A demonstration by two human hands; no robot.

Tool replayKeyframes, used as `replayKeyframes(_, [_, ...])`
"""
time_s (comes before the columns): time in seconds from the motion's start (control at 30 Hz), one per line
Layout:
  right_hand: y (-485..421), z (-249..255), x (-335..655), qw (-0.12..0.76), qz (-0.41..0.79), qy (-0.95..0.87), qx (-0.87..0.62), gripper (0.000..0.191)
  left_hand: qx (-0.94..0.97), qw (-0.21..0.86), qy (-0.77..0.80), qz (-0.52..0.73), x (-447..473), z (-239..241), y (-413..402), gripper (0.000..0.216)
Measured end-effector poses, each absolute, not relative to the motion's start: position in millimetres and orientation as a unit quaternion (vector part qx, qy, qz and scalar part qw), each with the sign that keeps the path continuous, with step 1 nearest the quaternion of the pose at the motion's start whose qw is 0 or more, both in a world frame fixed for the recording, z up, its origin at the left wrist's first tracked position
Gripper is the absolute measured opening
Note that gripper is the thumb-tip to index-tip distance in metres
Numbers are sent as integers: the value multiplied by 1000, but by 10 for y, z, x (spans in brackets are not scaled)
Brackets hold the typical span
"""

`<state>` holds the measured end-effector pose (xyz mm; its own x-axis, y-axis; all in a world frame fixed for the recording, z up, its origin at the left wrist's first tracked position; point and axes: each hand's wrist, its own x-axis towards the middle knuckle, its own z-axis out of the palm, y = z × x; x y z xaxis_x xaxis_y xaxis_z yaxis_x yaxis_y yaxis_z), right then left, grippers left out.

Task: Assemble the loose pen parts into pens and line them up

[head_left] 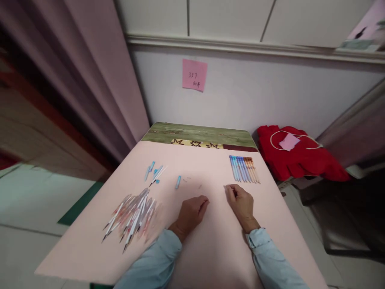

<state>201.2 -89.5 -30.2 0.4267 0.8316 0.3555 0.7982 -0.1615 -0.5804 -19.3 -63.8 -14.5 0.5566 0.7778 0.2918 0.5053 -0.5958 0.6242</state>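
My left hand (pixel 192 212) is closed over the middle of the pink tabletop (pixel 222 249), thumb against the fingers. My right hand (pixel 243 201) is closed in a pinch below a row of pens (pixel 244 169) in blue, purple and orange-brown. What either hand holds, if anything, is too small or hidden to make out. Beyond the left hand lies a short blue pen part (pixel 178 182), with a few tiny thin pieces (pixel 200 186) beside it. Farther left are blue pen parts (pixel 149 170) and a loose pile of pen refills (pixel 135 212) with dark tips.
A green patterned strip (pixel 198 131) runs along the table's far edge against the wall. On the wall is a pink sticky note (pixel 194 75). Right of the table, a red cloth (pixel 297 156) carries a white cable and pink paper. A purple curtain (pixel 99 72) hangs at left.
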Motion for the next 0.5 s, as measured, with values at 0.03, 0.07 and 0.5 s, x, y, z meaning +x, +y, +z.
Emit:
replayKeyframes(0.03, [-903,-309,2006,353,15,-549,-758,36,865,232,355,266,-181,-145,-663,26])
replayKeyframes(0.07, [-909,-319,2001,345,8,-559,-754,36,879,221,334,259,-172,-150,-687,26])
replayKeyframes(0.5, [-961,-350,1963,294,-56,-587,-752,35,948,67,257,176,-136,-231,-812,25])
